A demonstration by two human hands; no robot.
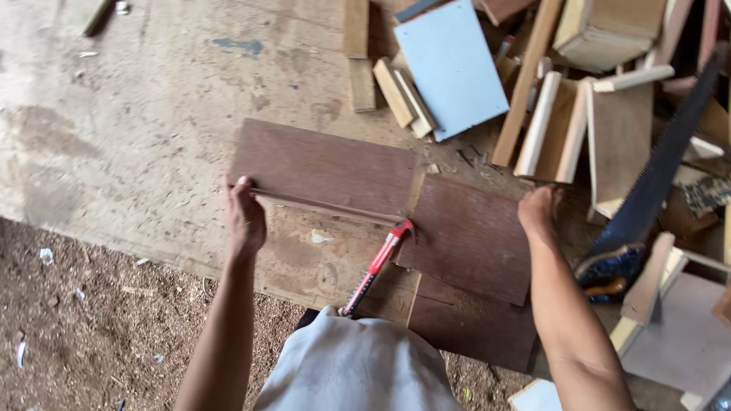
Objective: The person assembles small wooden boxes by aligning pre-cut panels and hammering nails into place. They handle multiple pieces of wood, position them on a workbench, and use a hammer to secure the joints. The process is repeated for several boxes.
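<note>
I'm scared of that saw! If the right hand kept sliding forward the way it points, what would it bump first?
Probably not the saw. The right hand points up the picture, so it would likely meet the pale wooden offcut planks leaning just ahead. The long dark-bladed handsaw lies off to its right. Depth is hard to judge.

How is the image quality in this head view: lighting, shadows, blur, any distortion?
Head view: soft, even daylight with no glare and only faint shadows; the left hand on the thin wood strip and the right hand at the brown panel are reasonably sharp; the handsaw at the right edge looks slightly soft, with mild wide-angle stretch at the borders.
</note>
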